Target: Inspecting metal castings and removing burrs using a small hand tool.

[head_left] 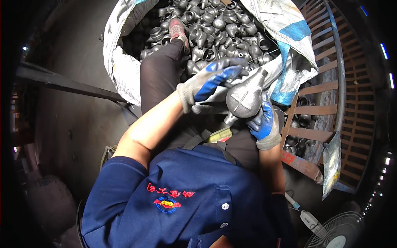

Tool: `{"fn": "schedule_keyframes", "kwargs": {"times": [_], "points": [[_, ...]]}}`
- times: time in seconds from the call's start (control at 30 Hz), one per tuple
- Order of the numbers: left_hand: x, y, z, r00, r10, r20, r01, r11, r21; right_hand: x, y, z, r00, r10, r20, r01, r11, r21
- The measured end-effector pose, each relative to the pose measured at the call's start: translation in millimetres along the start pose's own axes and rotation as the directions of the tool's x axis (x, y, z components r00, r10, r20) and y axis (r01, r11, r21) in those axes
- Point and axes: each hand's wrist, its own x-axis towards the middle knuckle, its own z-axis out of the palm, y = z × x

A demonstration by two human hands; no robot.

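A grey, round-bodied metal casting [245, 98] with a narrow neck at its top and a short stub at its bottom is held up in front of my lap. My right hand [266, 123], in a grey and blue coated glove, grips it from its lower right side. My left hand [216, 78], gloved the same way, is stretched out flat with nothing visible in it, to the upper left of the casting. Beyond both hands, a large white woven sack [120, 78] with blue straps holds many similar castings [219, 22].
My shoe [178, 31] rests among the castings in the sack. On the right stands a rusty slatted metal crate [316, 109] with more castings inside. A fan [337, 235] sits at the lower right. A dark metal bar [70, 82] runs along the left.
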Motion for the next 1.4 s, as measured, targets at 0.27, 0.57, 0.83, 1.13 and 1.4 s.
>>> {"fn": "schedule_keyframes", "kwargs": {"times": [0.27, 0.57, 0.83, 1.13, 1.4], "points": [[20, -19, 5, 0.997, -0.051, 0.066, 0.053, 0.998, -0.043, 17, 10, 2, 0.991, 0.128, 0.039, -0.127, 0.992, -0.012], [18, -43, -14, 0.932, -0.258, -0.256, 0.062, 0.806, -0.589, 6, 21, 12, 0.971, -0.239, 0.033, 0.237, 0.921, -0.310], [15, -28, -15, 0.885, -0.322, -0.337, -0.067, 0.628, -0.776, -16, 48, 19, 0.961, -0.268, 0.070, 0.275, 0.901, -0.336], [19, -33, -13, 0.890, -0.337, -0.308, -0.023, 0.641, -0.767, -12, 40, 20, 0.930, -0.333, 0.153, 0.360, 0.909, -0.209], [8, -44, -15, 0.899, -0.205, -0.386, 0.025, 0.906, -0.423, -135, -30, 5, 0.827, -0.489, 0.277, 0.452, 0.285, -0.845]]}}
